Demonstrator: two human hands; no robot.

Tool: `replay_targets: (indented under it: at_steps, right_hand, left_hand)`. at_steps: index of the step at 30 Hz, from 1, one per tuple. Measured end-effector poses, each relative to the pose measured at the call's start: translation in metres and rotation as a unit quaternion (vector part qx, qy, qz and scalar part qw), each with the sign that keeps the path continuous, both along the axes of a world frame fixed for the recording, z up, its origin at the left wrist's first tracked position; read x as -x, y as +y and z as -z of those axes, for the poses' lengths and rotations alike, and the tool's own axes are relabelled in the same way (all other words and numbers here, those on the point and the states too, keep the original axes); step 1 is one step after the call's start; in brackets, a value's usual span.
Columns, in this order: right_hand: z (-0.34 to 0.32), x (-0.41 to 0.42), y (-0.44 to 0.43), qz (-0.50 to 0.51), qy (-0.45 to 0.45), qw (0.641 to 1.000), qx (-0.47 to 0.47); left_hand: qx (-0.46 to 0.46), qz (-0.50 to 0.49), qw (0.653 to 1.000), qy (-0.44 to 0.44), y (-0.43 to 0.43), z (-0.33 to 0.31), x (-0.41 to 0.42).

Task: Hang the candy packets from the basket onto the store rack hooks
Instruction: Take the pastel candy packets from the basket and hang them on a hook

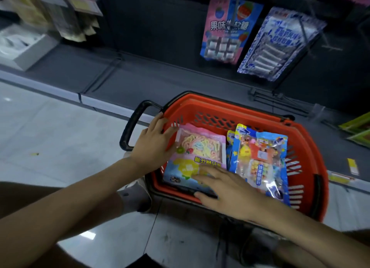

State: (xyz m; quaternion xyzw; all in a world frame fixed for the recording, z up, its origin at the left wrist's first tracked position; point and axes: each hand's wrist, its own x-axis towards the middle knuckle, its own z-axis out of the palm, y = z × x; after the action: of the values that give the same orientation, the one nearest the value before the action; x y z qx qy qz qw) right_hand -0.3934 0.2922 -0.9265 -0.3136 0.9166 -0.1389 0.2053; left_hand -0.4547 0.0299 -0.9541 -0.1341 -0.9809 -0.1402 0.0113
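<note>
An orange basket (216, 107) sits on the floor below the rack. Inside lie a pink candy packet (202, 147) with pastel strips and, to its right, a blue candy packet (260, 159). My left hand (154, 145) rests on the basket's left rim, fingers touching the pink packet's edge. Fingers spread, my right hand (228, 193) lies flat on the near end of the pink packet. Above, a pink-and-blue packet (226, 31) and a blue-and-white packet (278, 45) hang on rack hooks.
The basket's black handle (132, 125) sticks out to the left. A dark rack back panel (152, 23) stretches behind. A white box (24, 49) and hanging tan packets (76, 23) sit at the upper left. Green-yellow packs (358, 131) lie at the right.
</note>
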Motion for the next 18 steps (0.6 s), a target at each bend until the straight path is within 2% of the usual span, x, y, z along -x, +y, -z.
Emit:
replay_targets:
  at_steps: [6,10,14,18]
  right_hand:
    - [0.010,-0.026,-0.010,0.036,0.027,0.997,0.068]
    - [0.010,-0.028,-0.010,0.076,0.047,0.987,0.130]
    - [-0.002,-0.016,-0.004,0.052,0.041,0.991,0.113]
    - [-0.047,0.016,0.002,0.114,0.124,0.979,0.119]
  left_hand:
    - [-0.048,-0.015,0.998,0.039,-0.006,0.013,-0.008]
    - [-0.035,-0.014,0.998,0.042,-0.004,0.015,-0.008]
    - [-0.054,-0.029,0.997,0.041,-0.002,0.015,-0.008]
    - [-0.092,-0.029,0.995,0.020,-0.002,0.010,-0.008]
